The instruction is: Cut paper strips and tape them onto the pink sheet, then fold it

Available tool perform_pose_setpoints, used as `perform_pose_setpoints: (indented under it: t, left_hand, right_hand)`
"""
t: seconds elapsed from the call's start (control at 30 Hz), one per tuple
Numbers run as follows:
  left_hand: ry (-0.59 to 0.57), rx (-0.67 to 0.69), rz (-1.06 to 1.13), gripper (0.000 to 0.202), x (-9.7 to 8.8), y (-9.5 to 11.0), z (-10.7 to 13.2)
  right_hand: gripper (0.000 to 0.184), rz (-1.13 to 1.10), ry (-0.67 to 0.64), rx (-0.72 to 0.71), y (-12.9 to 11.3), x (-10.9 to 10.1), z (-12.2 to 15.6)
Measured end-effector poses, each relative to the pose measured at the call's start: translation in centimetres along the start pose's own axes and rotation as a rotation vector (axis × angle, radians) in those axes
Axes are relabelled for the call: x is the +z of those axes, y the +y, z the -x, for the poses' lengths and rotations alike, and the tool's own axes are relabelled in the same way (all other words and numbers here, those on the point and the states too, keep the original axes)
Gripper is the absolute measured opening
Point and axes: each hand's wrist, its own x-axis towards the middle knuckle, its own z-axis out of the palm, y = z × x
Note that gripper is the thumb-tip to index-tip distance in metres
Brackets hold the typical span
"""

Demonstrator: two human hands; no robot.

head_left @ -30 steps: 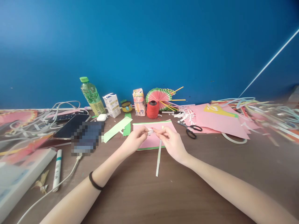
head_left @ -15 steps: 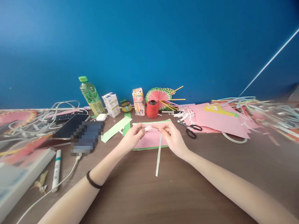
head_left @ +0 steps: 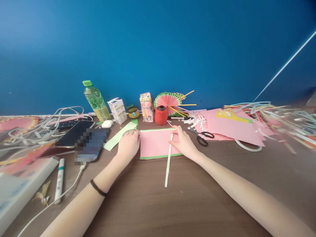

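My left hand (head_left: 128,144) is closed over what looks like a roll of tape (head_left: 127,132), mostly hidden under the fingers, beside the left edge of the pink paper (head_left: 154,143). That sheet lies flat and has green borders along its top and bottom. At its right side my right hand (head_left: 184,143) pinches the upper end of a narrow pale strip (head_left: 168,166) between thumb and fingers. The strip crosses the sheet and hangs past its lower edge. A pale green paper piece (head_left: 112,142) lies left of my left hand. Black-handled scissors (head_left: 202,138) lie right of my right hand.
Along the blue wall stand a green-capped bottle (head_left: 96,102), a white box (head_left: 118,111), a patterned carton (head_left: 146,108), a red thread spool (head_left: 161,116) and a folded paper fan (head_left: 170,100). Phones (head_left: 75,134), cables and a marker (head_left: 59,181) lie left; pink papers (head_left: 232,126) lie right.
My left hand has moved left and slightly down, away from my right hand, onto the round item. The white piece between both hands no longer shows. My right hand has shifted slightly right.
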Motion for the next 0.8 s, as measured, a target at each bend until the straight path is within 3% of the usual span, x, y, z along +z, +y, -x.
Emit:
perform_pose_setpoints:
  t: [0.13,0.23,0.47,0.57,0.63,0.8]
  left_hand:
    - [0.061,0.024,0.043,0.023,-0.1,0.5,0.1]
    - [0.008,0.047,0.325,0.023,-0.6,1.4,0.2]
    - [-0.405,-0.066,1.129,0.031,-1.3,3.8,0.9]
    - [-0.559,-0.129,1.375,0.035,-1.5,4.3,1.2]
    - [-0.557,-0.169,1.417,0.032,-1.6,4.4,1.3]
    - [-0.399,-0.253,1.416,0.025,-1.7,4.3,1.1]
  right_hand:
    - [0.059,-0.154,0.016,-0.062,0.0,0.1,-0.1]
    - [0.058,-0.337,-0.008,-0.075,-0.7,-0.2,0.0]
    - [0.063,-0.534,-0.197,-0.177,-4.0,-1.2,1.4]
    - [0.066,-0.555,-0.282,-0.257,-5.1,-1.3,2.1]
    - [0.066,-0.546,-0.319,-0.275,-5.5,-1.4,2.3]
    - [0.064,-0.529,-0.298,-0.187,-5.3,-2.0,1.9]
